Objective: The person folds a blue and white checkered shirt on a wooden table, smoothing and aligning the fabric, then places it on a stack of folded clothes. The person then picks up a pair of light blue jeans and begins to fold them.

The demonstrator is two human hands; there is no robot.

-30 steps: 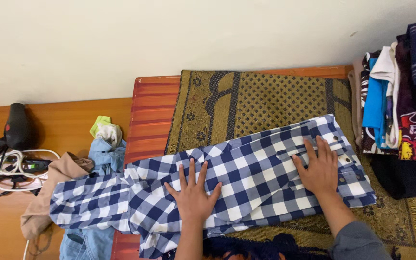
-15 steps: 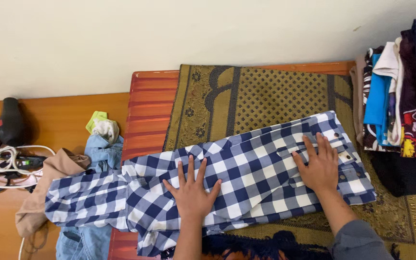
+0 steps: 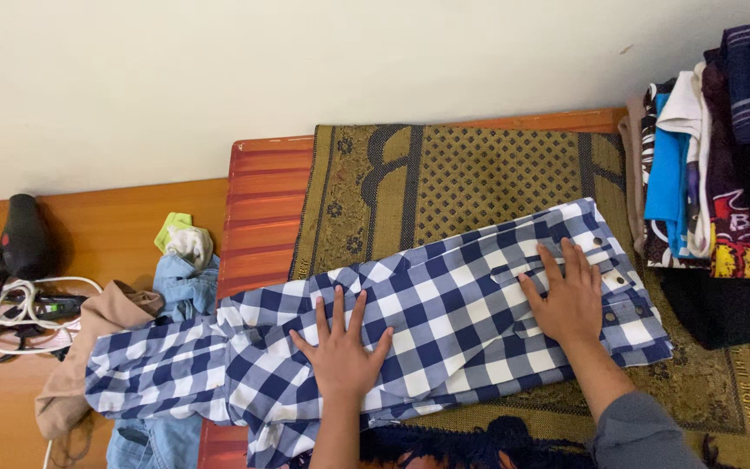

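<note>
Blue-and-white checked shirt (image 3: pixel 444 304) spread lengthwise across an olive patterned mat (image 3: pixel 479 174), buttoned end toward the right, left end trailing off the mat onto a red striped board (image 3: pixel 258 208) and beyond. Left hand (image 3: pixel 340 352) flat and open, fingers spread, pressed palm-down on the middle of the shirt. Right hand (image 3: pixel 570 295) likewise open and flat, fingers spread, resting on the shirt near the button placket; grey sleeve (image 3: pixel 644 434) at the wrist. Nothing gripped in either hand. Under and beside the shirt's left end, a heap of denim clothing (image 3: pixel 175 291), a tan garment (image 3: pixel 88 347) and a small yellow-green cloth (image 3: pixel 175 227), all on a wooden surface (image 3: pixel 97 208). Further left, a black hair dryer (image 3: pixel 19 247) with tangled white and black cables (image 3: pixel 10 308). At the far right, a stack of folded clothes (image 3: pixel 705 174) just beside the mat, against a pale wall (image 3: pixel 305 69)
</note>
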